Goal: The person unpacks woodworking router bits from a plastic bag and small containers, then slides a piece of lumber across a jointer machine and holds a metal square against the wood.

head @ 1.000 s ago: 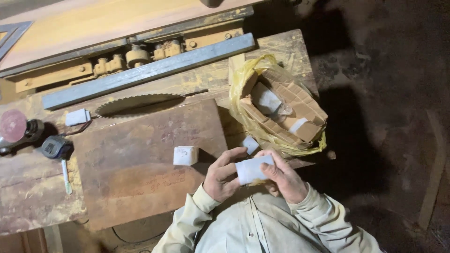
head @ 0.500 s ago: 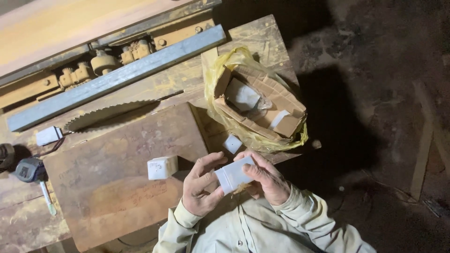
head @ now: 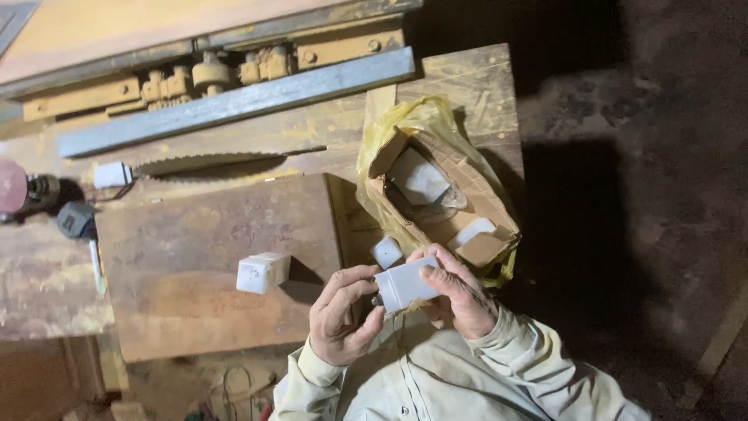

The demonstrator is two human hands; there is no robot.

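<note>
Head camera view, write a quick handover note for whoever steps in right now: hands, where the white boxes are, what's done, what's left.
Left hand and right hand together hold one small white box near the chest, still closed as far as shows.
A second white box lies on the brown board; a smaller one sits by the open carton.
More white boxes remain in the carton, inside the yellow bag.

Pink round tool [head: 11, 185] cut off at left edge; small white box's [head: 406, 285] front end behind fingers
</note>
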